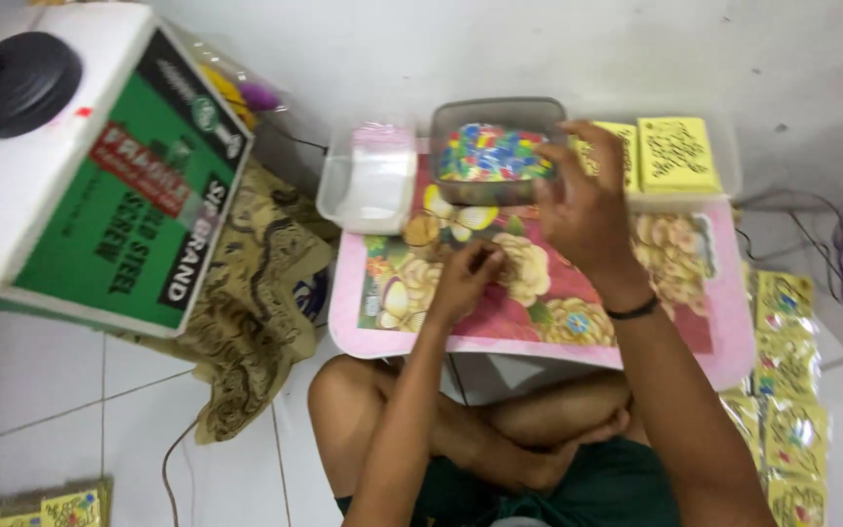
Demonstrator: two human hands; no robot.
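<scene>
Your right hand (pixel 582 195) is spread over the tub (pixel 496 148) of colourful bits at the tray's (pixel 724 342) far edge, while your left hand (pixel 462 278) pinches something tiny mid-tray, can't tell what. One clear box (pixel 368 178) touches the tub's left side, two yellow packs (pixel 677 154) sit right, with bare tray near you.

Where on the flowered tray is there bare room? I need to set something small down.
The flowered tray is bare along its near edge and its right part, beside the right hand. The far edge is crowded by the tub of coloured bits, the clear tub and yellow packets.
</scene>
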